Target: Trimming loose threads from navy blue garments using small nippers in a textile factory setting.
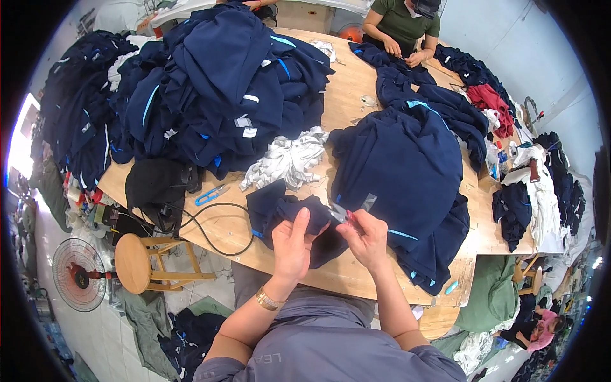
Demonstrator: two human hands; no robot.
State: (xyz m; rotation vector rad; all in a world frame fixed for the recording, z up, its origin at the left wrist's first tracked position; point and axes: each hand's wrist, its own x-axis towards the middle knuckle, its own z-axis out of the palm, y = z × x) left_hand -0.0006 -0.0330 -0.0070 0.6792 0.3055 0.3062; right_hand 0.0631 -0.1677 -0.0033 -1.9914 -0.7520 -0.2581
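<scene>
My left hand [293,240] is closed on a dark navy garment [266,209], thumb on top of the cloth. Its lower part hangs near the table's front edge. In my right hand [367,237] is a small pair of thread snips [340,212] with a pinkish-red grip, blades pointing toward the cloth in my left hand. Just beyond my right hand lies a larger navy garment [407,159] with light-blue trim. A bundle of white fabric strips [287,159] rests on the table past my left hand. Blue-handled snips [210,195] lie to its left.
High piles of navy garments [223,83] cover the left of the wooden table [356,278]. A black bag [153,188] and a cable [213,245] lie along its left edge. Across the table, a person [407,28] handles navy cloth. A stool [133,263] and fan [79,275] stand at left.
</scene>
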